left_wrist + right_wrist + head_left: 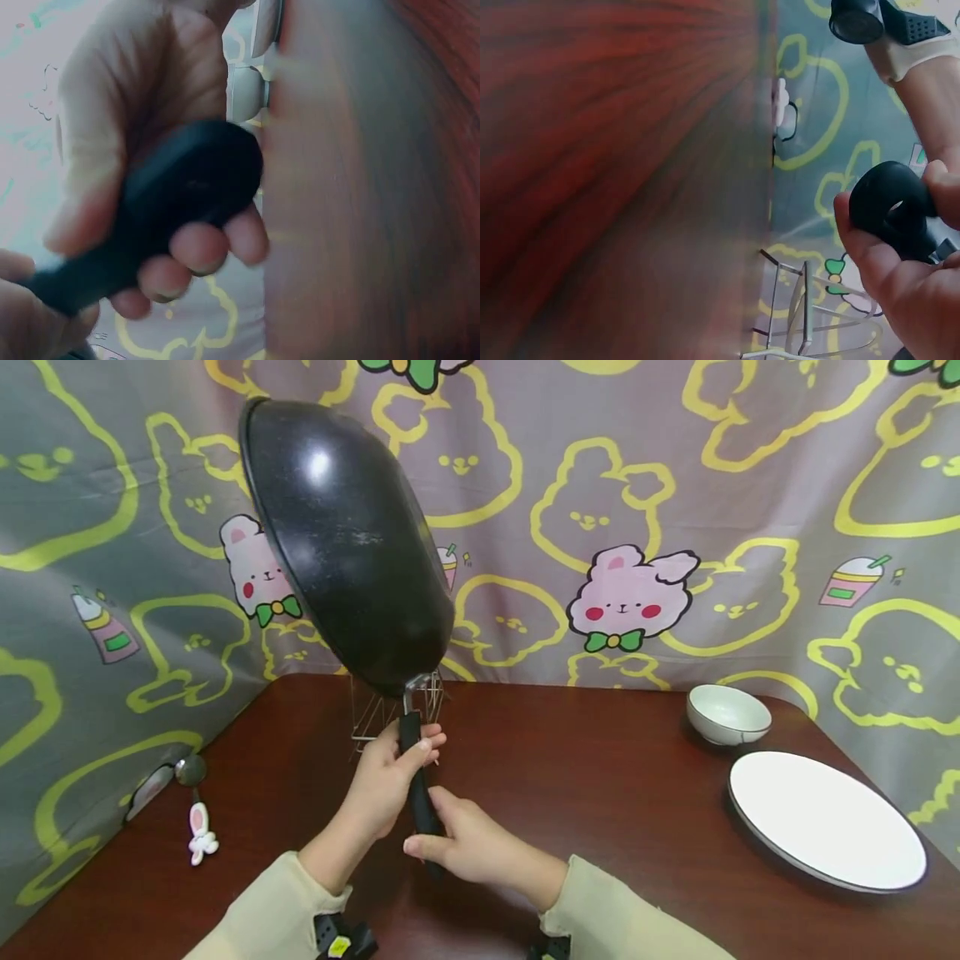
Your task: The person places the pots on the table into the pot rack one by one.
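Observation:
A large black wok point(352, 527) is raised upright above the table in the head view, its rounded underside towards me and its rim to the left. My left hand point(378, 781) grips the upper part of the black handle, just below the metal neck point(409, 692), with its thumb across the front. Lower down, my right hand point(476, 839) holds the same handle near its end. The left wrist view has the handle end point(191, 184) close up with fingers curled round it, blurred. In the right wrist view, the handle's holed end point(881, 184) shows between fingers.
Behind the wok, a wire rack point(365, 727) stands partly hidden on the brown table point(577, 768). A spoon point(199, 827) with a white rabbit handle lies at the left. At the right are a bowl point(727, 710) and a white plate point(825, 818). A patterned curtain point(517, 610) hangs behind.

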Tool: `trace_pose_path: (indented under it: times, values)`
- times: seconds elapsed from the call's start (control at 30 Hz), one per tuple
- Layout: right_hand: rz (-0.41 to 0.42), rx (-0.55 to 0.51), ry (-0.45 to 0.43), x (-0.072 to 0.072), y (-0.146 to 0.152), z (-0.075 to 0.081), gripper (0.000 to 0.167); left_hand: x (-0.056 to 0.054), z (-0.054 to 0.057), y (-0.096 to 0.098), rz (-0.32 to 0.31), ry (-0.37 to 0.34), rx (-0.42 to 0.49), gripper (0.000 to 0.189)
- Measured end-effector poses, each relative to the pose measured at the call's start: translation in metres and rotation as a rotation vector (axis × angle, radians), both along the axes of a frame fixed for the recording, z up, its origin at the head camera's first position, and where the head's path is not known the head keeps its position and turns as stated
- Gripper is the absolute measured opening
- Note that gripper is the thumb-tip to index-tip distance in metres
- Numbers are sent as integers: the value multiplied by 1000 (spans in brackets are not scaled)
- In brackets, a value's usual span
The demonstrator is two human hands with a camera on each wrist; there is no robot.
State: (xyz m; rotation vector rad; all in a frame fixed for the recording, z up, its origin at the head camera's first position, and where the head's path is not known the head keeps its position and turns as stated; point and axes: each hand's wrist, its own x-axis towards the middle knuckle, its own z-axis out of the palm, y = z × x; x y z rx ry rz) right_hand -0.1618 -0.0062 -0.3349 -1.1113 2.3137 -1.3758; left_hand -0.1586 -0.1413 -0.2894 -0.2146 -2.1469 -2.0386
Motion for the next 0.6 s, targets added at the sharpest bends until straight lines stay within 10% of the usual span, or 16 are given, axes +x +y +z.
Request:
trace_pose_path:
  times: [0.37, 0.6]
  values:
    - [-66, 21, 68, -1, -26, -1, 37, 3, 3, -11, 229, 95, -187, 25]
    - [-107, 9, 18, 3, -39, 0, 38, 0, 0, -17, 308, 66, -142, 23]
